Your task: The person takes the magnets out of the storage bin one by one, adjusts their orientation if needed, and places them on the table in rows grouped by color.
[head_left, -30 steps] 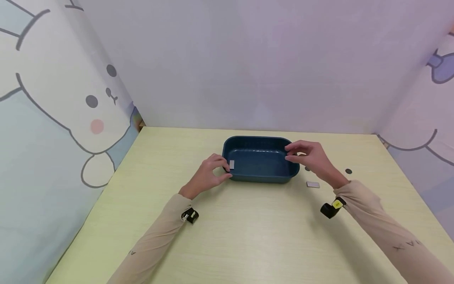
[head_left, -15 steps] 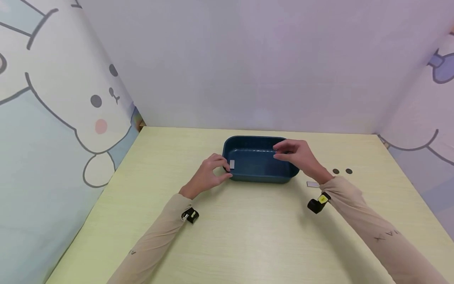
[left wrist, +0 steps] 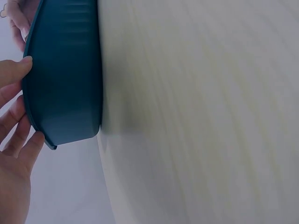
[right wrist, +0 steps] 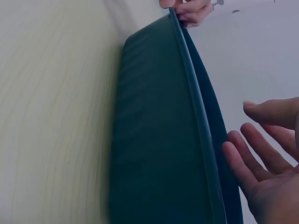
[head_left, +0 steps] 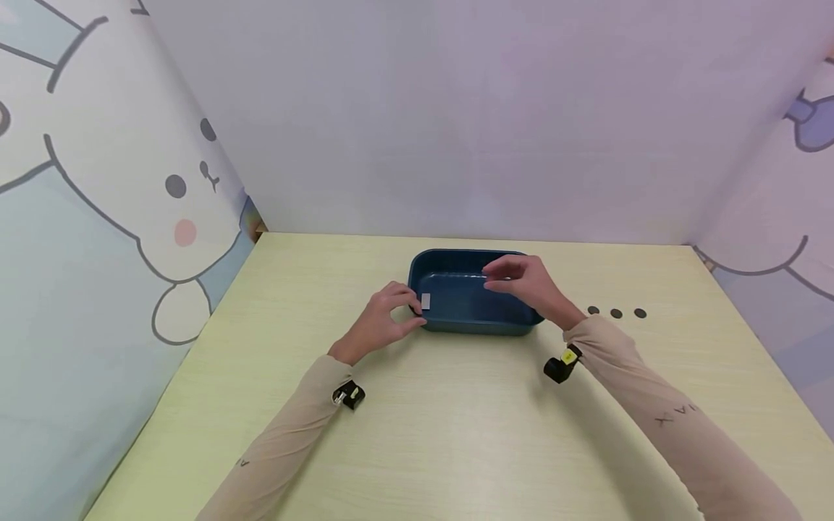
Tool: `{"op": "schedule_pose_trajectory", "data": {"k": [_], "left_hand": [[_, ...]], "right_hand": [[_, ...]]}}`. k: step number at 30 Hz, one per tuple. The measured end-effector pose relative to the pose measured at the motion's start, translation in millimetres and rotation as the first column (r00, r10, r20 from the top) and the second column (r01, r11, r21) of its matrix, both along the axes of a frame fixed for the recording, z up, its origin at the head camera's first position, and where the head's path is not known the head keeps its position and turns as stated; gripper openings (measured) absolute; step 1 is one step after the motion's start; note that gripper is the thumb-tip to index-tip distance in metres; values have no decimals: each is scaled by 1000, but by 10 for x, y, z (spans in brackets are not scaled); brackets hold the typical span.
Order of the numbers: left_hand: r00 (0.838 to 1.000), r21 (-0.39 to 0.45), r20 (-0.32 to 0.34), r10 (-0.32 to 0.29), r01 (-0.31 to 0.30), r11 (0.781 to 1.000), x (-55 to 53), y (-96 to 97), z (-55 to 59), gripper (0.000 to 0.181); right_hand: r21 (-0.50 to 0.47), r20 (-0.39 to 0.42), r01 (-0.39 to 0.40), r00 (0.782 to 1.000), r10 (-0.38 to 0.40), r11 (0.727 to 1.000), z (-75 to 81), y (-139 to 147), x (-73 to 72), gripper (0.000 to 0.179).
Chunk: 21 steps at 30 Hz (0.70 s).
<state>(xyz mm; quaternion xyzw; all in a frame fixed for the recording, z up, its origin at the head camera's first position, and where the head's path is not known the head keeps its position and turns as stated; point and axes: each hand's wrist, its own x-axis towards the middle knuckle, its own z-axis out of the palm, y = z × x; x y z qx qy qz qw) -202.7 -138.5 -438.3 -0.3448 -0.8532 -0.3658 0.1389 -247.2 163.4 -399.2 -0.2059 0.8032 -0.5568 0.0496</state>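
A dark blue rectangular tub [head_left: 465, 328] stands on the table, its long side toward me. My left hand [head_left: 380, 319] holds its near left corner; in the left wrist view the thumb [left wrist: 21, 68] and fingertips [left wrist: 33, 141] touch the rim. A small pale rectangular piece [head_left: 426, 301] lies inside the tub near that hand. Over the tub's right half hovers my right hand [head_left: 529, 284], thumb and fingers apart. In the right wrist view nothing shows between the right thumb [right wrist: 273, 112] and fingers, which overlap the tub's rim [right wrist: 198, 116].
To the right of the tub, three small dark discs lie in a row on the table [head_left: 456, 449]: a left disc [head_left: 593, 310], a middle disc [head_left: 616, 313] and a right disc [head_left: 641, 313]. A pale wall [head_left: 456, 145] rises behind the table.
My right hand has moved left from the tub's right rim to over its inside. Its sleeve now hides the pale rectangular piece on the table and uncovers the discs. The left hand has stayed put.
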Motion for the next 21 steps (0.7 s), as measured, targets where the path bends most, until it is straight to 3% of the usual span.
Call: {"op": "schedule_pose_trajectory", "data": {"k": [7, 13, 21], "left_hand": [[1000, 5, -5, 0, 1, 1000, -13, 6, -1, 10], [1000, 8, -8, -8, 8, 1000, -29, 14, -23, 10], [1000, 17, 1, -16, 16, 1000, -29, 25, -15, 12]], "right_hand": [[18, -28, -10, 1000, 11, 1000, -45, -92, -54, 33], [-4, -6, -43, 999, 43, 999, -67, -177, -81, 32], [48, -38, -70, 997, 72, 996, -160, -310, -130, 31]]}}
